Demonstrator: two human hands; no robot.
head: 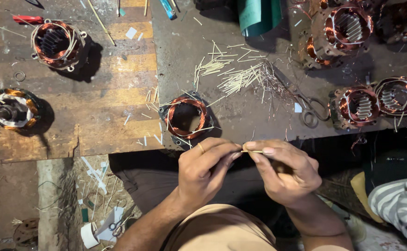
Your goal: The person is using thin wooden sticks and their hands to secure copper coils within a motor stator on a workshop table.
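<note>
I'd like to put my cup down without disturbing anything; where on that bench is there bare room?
The wooden board is barest between the left stators and the copper-wound stator. The metal sheet is bare left of the stick piles. Crowded: sticks, scissors and the right stators. Both hands pinch one stick.

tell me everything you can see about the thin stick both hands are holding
The thin stick is a short, pale sliver, like the ones scattered on the workbench. It lies roughly level, pinched at one end by the left hand and at the other by the right hand, so only its middle shows. It is held just below the copper-wound stator, clear of it.
</note>
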